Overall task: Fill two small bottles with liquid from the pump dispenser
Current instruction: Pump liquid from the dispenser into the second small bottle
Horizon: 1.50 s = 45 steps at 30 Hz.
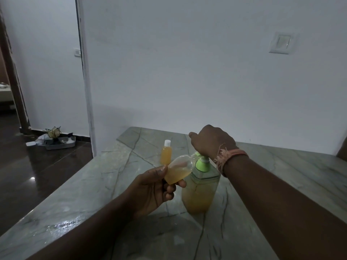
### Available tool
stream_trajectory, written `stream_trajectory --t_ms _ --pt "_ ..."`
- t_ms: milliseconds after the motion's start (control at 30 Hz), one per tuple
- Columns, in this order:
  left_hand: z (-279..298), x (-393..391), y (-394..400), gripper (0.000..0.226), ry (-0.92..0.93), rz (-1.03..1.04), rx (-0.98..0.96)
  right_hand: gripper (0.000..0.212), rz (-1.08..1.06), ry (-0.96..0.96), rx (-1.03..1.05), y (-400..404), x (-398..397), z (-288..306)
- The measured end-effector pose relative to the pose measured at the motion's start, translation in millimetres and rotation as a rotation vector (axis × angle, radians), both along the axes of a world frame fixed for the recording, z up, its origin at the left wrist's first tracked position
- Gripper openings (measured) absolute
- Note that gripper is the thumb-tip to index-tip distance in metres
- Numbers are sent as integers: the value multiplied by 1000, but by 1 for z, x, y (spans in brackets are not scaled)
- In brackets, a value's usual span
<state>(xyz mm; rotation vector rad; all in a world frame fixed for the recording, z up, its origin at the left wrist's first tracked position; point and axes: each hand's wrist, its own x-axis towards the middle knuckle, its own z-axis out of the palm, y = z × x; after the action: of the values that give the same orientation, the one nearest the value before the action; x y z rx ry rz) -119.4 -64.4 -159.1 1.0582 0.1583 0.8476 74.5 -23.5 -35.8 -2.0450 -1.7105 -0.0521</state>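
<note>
Lowest in the frame, two bare forearms reach up from the bottom corners over a grey-green stone counter (78,196) with dark veins. Left of centre, the left hand (153,186) grasps a small clear bottle (178,170) between thumb and curled fingers, holding it tilted with its open mouth raised toward the right, up against the green spout; the lower part of it holds orange-yellow liquid. Just right of it stands the pump dispenser (200,188), a clear bottle with a green pump top, partly full of the same liquid, upright on the counter. The right hand (211,141) sits on top of the pump head, knuckles up and fingers curled down over it; a frayed orange thread band (231,156) circles that wrist. Farther back, left of the pump, a second small bottle (166,152) stands upright, white cap on, full of orange liquid. Beyond rises a white wall with a switch plate (280,43) at upper right. At the far left, a grey tray (60,143) lies on the dark floor.
</note>
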Motion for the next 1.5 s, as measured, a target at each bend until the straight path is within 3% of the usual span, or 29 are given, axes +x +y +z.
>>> stream_trajectory --t_ms 200,467,667,933,1000,1133,1400,1500 --pt "-1 -1 3 63 -2 -4 4 36 -35 138 -43 0 3 -8" --pt "1 0 -3 71 6 8 5 41 12 -39 0 -8 -1 5" --pt "0 -1 0 68 7 5 11 39 -36 112 -15 -5 1 -6" --pt "3 1 -5 80 27 28 -1 40 7 -55 10 -8 -3 4" --pt "2 1 -3 81 28 32 -10 40 -5 -9 15 -4 -2 1" --pt "2 0 -1 78 10 25 -18 36 -27 141 -56 0 1 -7" --pt "2 2 -3 73 19 33 -11 41 7 18 -8 -1 2 4" --pt "1 0 0 62 3 -15 -12 40 -6 137 -5 1 4 -4"
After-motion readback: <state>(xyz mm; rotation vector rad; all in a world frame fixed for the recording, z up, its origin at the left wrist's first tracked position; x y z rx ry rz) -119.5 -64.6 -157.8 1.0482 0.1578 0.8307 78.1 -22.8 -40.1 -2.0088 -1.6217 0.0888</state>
